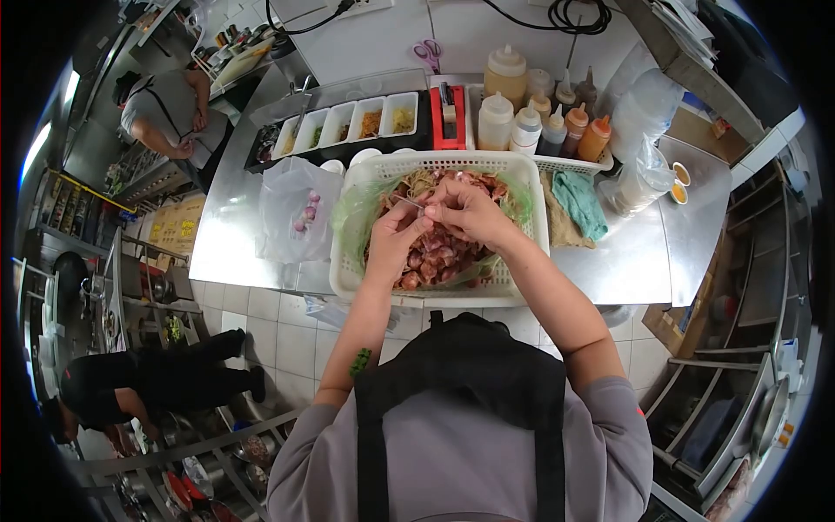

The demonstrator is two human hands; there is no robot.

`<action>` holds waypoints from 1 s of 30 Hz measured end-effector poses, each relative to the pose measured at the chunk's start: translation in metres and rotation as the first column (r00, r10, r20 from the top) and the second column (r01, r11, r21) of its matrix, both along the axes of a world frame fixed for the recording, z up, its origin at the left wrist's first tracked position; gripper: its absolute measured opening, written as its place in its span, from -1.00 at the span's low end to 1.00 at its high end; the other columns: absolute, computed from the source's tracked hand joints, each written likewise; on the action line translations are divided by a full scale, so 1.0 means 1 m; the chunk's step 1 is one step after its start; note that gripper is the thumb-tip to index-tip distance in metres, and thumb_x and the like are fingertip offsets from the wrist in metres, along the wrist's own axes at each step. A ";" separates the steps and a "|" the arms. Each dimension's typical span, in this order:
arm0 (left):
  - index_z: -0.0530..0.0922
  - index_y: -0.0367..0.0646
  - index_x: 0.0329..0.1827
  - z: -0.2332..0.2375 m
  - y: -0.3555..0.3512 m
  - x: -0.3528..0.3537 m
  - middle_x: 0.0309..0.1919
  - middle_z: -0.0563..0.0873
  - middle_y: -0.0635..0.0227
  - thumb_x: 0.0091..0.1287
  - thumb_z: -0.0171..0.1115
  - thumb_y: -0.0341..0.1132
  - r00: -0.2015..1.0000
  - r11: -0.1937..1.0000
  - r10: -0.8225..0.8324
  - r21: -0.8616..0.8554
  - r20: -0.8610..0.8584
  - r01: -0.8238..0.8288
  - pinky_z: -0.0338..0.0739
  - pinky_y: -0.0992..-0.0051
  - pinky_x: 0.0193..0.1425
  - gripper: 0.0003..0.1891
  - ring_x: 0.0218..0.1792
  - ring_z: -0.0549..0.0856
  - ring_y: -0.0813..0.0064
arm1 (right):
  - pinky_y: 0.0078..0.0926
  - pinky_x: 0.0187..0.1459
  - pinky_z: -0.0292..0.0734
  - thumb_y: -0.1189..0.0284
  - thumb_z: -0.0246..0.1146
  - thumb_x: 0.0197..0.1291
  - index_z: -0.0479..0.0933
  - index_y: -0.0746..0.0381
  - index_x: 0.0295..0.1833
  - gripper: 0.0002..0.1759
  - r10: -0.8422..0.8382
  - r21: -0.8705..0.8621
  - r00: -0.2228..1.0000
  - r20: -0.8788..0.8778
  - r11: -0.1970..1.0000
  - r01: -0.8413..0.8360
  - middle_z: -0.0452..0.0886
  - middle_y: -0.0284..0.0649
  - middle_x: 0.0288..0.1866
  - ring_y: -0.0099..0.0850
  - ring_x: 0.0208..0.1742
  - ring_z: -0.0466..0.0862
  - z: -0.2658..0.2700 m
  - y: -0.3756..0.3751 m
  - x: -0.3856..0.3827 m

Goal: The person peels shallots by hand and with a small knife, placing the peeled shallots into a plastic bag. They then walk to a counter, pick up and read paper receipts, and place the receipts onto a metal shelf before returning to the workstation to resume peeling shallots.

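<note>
My left hand (398, 237) and my right hand (468, 214) meet over a white perforated basket (348, 277). Both have their fingers pinched together, almost touching. A thin, pale, shiny strip (407, 202) shows at the left fingertips; whatever else they pinch is too small to make out. Under the hands, a green plastic bag (358, 209) lines the basket and holds many reddish-brown shallots (428, 263), with loose dry skins among them. Left of the basket lies a clear plastic bag (277, 233) with several peeled purple-white shallots (306, 212) in it.
Behind the basket stand white ingredient containers (341, 123), a red tape dispenser (448, 130) and a tray of squeeze bottles (496, 123). A green cloth (577, 205) lies to the right. One person (170, 113) stands at the far left, another (148, 383) at the lower left.
</note>
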State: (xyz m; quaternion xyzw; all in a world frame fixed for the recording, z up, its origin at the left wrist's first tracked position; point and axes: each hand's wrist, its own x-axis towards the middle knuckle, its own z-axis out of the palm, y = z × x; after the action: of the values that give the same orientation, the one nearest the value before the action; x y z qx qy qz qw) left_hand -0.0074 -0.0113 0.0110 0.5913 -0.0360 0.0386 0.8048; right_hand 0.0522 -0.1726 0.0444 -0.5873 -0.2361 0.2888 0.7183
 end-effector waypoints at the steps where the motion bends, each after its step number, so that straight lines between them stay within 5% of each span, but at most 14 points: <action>1: 0.42 -0.31 0.16 -0.001 0.000 0.000 -0.09 0.58 0.35 0.25 0.19 -0.49 1.000 1.000 0.000 0.001 0.000 0.000 0.45 0.61 0.00 -0.60 -0.11 0.55 0.62 | -0.71 -0.70 0.10 0.39 0.21 0.21 0.42 0.24 -0.26 -0.85 0.038 0.022 0.997 -0.074 0.999 -0.036 0.50 -0.37 -0.51 -0.70 -0.69 0.32 0.002 -0.002 0.000; 4: 0.42 -0.31 0.17 -0.001 -0.001 0.001 -0.06 0.57 0.34 0.23 0.21 -0.49 0.998 0.999 0.038 -0.017 0.053 -0.037 0.46 0.58 0.04 -0.59 -0.08 0.55 0.60 | -0.69 -0.77 0.00 0.37 0.21 0.22 0.42 0.22 -0.26 -0.84 0.061 0.154 0.982 -0.177 0.988 -0.034 0.44 -0.39 -0.61 -0.70 -0.78 0.23 -0.006 -0.003 0.006; 11: 0.41 -0.30 0.15 0.008 0.004 0.000 0.07 0.54 0.18 0.26 0.15 -0.51 0.997 0.963 0.074 -0.260 -0.004 -0.072 0.47 0.49 0.15 -0.63 0.02 0.56 0.46 | -0.71 -0.75 0.02 0.34 0.22 0.21 0.42 0.22 -0.24 -0.81 -0.106 0.023 0.991 -0.078 0.994 0.108 0.40 -0.41 -0.64 -0.71 -0.76 0.24 -0.008 -0.005 0.014; 14: 0.45 -0.26 0.08 0.005 0.010 0.002 0.09 0.53 0.17 0.27 0.14 -0.51 0.998 0.910 0.059 -0.410 -0.021 -0.062 0.49 0.48 0.15 -0.70 0.04 0.57 0.42 | -0.70 -0.62 0.22 0.32 0.20 0.22 0.45 0.24 -0.10 -0.76 -0.168 -0.104 0.985 -0.040 0.981 0.163 0.49 -0.37 -0.53 -0.68 -0.62 0.38 0.000 -0.005 0.009; 16: 0.47 -0.24 0.03 -0.004 0.015 0.004 0.09 0.53 0.18 0.26 0.15 -0.50 0.999 0.885 0.049 -0.462 -0.009 -0.048 0.50 0.49 0.14 -0.73 0.04 0.57 0.41 | -0.61 -0.33 0.42 0.31 0.16 0.24 0.42 0.20 0.10 -0.65 -0.107 -0.096 0.988 0.113 0.988 0.118 0.56 -0.27 -0.30 -0.60 -0.35 0.50 0.001 0.000 0.000; 17: 0.48 -0.21 0.02 -0.011 0.018 0.005 0.09 0.53 0.20 0.25 0.16 -0.50 0.998 0.867 0.060 -0.496 -0.005 -0.054 0.50 0.51 0.14 -0.74 0.03 0.58 0.44 | -0.49 -0.01 0.41 0.33 0.15 0.24 0.37 0.15 0.21 -0.57 -0.095 -0.145 0.974 0.207 0.981 0.126 0.56 -0.18 -0.07 -0.46 -0.09 0.52 0.000 0.003 -0.003; 18: 0.49 -0.19 0.00 -0.013 0.019 0.005 0.09 0.53 0.21 0.25 0.17 -0.50 0.998 0.847 0.070 -0.528 -0.003 -0.061 0.50 0.53 0.13 -0.75 0.01 0.58 0.46 | -0.49 -0.01 0.41 0.33 0.15 0.24 0.37 0.15 0.21 -0.57 -0.094 -0.145 0.974 0.207 0.981 0.126 0.56 -0.18 -0.07 -0.46 -0.09 0.52 0.000 0.006 -0.005; 20: 0.49 -0.18 -0.01 -0.017 0.021 0.007 0.08 0.53 0.23 0.23 0.18 -0.51 0.996 0.834 0.086 -0.547 -0.001 -0.072 0.51 0.55 0.12 -0.74 0.00 0.58 0.48 | -0.62 -0.11 0.43 0.35 0.15 0.24 0.37 0.12 0.23 -0.57 -0.092 -0.085 0.821 0.563 0.982 0.168 0.55 -0.27 -0.01 -0.59 -0.17 0.50 -0.002 0.010 -0.009; 21: 0.48 -0.16 -0.02 -0.018 0.021 0.008 0.08 0.54 0.24 0.22 0.19 -0.52 0.995 0.820 0.101 -0.566 -0.001 -0.084 0.51 0.57 0.11 -0.74 0.00 0.59 0.50 | -0.50 0.12 0.34 0.38 0.15 0.24 0.39 0.15 0.22 -0.58 -0.041 -0.108 0.842 0.537 0.987 0.117 0.52 -0.27 0.10 -0.49 0.04 0.49 0.000 0.010 -0.009; 30: 0.47 -0.15 -0.08 -0.018 0.018 0.009 0.03 0.55 0.23 0.18 0.22 -0.56 0.983 0.841 0.172 -0.530 0.065 -0.112 0.45 0.54 0.17 -0.74 0.03 0.55 0.50 | -0.49 0.03 0.43 0.45 0.15 0.21 0.48 0.16 0.12 -0.66 -0.119 -0.089 0.805 0.581 0.974 0.209 0.59 -0.19 0.00 -0.42 -0.01 0.58 0.006 0.017 -0.019</action>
State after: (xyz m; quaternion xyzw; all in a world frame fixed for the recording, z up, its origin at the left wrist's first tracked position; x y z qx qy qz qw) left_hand 0.0019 0.0065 -0.0065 0.3476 -0.0245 0.1392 0.9269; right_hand 0.0328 -0.1553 0.0502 -0.7169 -0.3666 0.0528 0.5906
